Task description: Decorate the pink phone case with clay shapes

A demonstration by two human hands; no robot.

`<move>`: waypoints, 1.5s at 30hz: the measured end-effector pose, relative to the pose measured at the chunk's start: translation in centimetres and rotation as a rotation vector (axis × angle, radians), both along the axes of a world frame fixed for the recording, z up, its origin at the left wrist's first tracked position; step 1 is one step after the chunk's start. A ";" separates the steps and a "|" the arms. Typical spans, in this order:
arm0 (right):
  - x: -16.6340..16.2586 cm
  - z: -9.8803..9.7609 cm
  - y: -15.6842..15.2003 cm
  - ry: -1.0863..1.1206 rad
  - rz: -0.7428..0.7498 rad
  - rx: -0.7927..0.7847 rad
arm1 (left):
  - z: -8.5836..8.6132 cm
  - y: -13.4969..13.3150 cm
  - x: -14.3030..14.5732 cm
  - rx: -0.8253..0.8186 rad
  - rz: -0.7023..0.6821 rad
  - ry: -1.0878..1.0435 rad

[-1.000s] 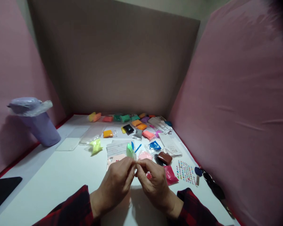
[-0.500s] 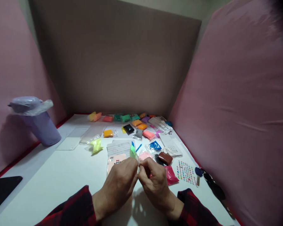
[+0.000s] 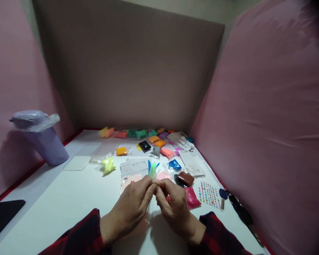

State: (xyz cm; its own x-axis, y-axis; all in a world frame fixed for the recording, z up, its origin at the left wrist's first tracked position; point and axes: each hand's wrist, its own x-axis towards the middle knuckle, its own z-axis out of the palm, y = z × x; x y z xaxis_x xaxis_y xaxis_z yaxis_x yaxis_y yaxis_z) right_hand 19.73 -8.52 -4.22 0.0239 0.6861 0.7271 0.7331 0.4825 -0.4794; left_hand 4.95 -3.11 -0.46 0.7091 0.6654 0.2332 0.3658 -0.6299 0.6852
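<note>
My left hand [image 3: 134, 198] and my right hand [image 3: 173, 202] meet fingertip to fingertip, both closed in a pinch. Between them they hold a small clear packet of light green clay [image 3: 153, 170], whose green end points away from me. The pinched edge is mostly hidden by my fingers. Just beyond my left hand lies a pale pink phone case [image 3: 129, 180] with a small red mark, partly covered by that hand. Behind the packet are blue plastic tools [image 3: 149, 165] and a lined paper sheet [image 3: 134, 168]. A pink-red clay packet [image 3: 192, 198] lies beside my right hand.
Several coloured clay packets, such as a black one [image 3: 145, 145] and a yellow one [image 3: 108, 165], lie across the white table [image 3: 77, 202]. To the right is a gem sticker sheet [image 3: 210, 194]. A purple bin [image 3: 49, 147] stands at the left wall; a dark flat object [image 3: 5, 216] lies nearer.
My left hand has rolled so its thumb shows, and both hands' fingertips have drawn together. The green packet now stands straighter and slightly further right.
</note>
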 end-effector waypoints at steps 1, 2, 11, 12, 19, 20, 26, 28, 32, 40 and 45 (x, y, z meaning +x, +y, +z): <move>0.0 0.0 0.0 -0.033 0.003 0.013 | 0.0 0.1 0.0 0.001 -0.010 0.010; 0.1 -0.1 0.0 -0.065 0.003 0.027 | 0.1 0.2 -0.1 0.004 -0.015 0.022; -0.1 -0.5 0.2 -0.288 -0.038 0.161 | -0.1 0.0 0.0 0.014 0.078 0.073; -0.2 -0.4 0.2 -0.307 -0.052 0.171 | -0.1 -0.1 0.0 0.015 0.089 0.071; -0.5 -0.2 0.2 -0.396 -0.180 0.243 | -0.5 -0.5 0.5 0.037 0.177 0.022; -0.4 -0.1 0.2 -0.396 -0.208 0.250 | -0.5 -0.4 0.5 0.044 0.195 0.018; 0.5 0.6 0.3 -0.348 -0.277 0.245 | -0.4 0.2 0.0 0.069 0.270 0.003; 0.5 0.6 0.3 -0.323 -0.252 0.229 | -0.3 0.3 -0.2 0.073 0.270 -0.005; 0.0 0.3 0.2 -0.277 -0.189 0.196 | -0.2 0.1 0.0 0.074 0.231 -0.036; -0.4 0.1 -0.2 -0.232 -0.099 0.185 | -0.6 -0.1 0.3 0.037 0.193 -0.151; -0.5 0.5 -0.7 -0.187 0.010 0.206 | -0.7 0.2 0.1 -0.110 0.145 -0.317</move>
